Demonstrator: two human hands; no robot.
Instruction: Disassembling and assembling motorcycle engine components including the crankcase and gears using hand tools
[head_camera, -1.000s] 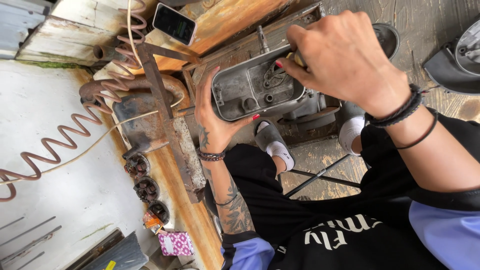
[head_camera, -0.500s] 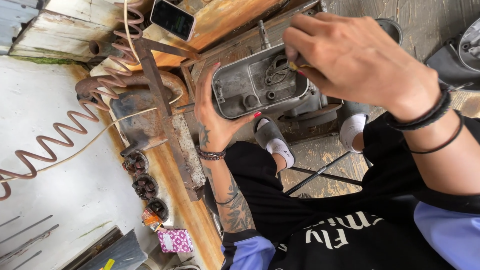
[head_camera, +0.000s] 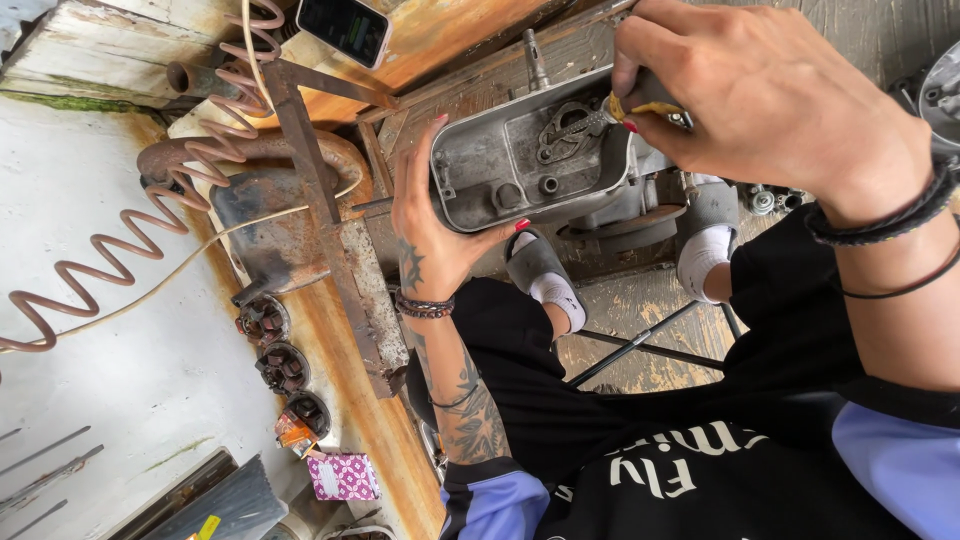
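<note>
A grey metal engine casing lies open-side toward me on a rusty workbench, with a dark gasket-like part inside it. My left hand cups the casing's near left edge, thumb on its rim. My right hand hovers over the casing's right end and pinches a small yellow-handled tool, whose tip rests at the dark part.
A rusty steel frame and coiled brown hose sit left of the casing. A phone lies at the top. Round dark motor parts and a small pink box line the bench edge. My sandalled feet are below.
My right hand has shifted slightly right and lower over the casing, still pinching the tool. My left hand keeps its hold on the casing's edge.
</note>
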